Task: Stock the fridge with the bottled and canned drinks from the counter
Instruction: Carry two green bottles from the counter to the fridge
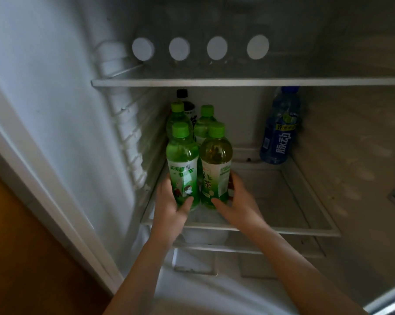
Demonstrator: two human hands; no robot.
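Observation:
Both my hands reach into the open fridge onto the middle glass shelf [283,201]. My left hand [171,208] grips the base of a green bottle [181,155] with a green cap. Beside it, my right hand [235,201] grips a yellow-green tea bottle [216,160]; the two bottles stand upright and touch. Behind them stand two more green-capped bottles [205,123] and a dark bottle with a black cap [184,98], mostly hidden. A blue bottle [279,133] stands at the shelf's back right.
The upper shelf [237,82] carries several bottles lying down, white caps [217,48] facing me. The fridge's left wall [55,110] has ribbed shelf rails. A lower shelf and a drawer [248,251] lie beneath. An orange-brown surface [14,246] shows at lower left.

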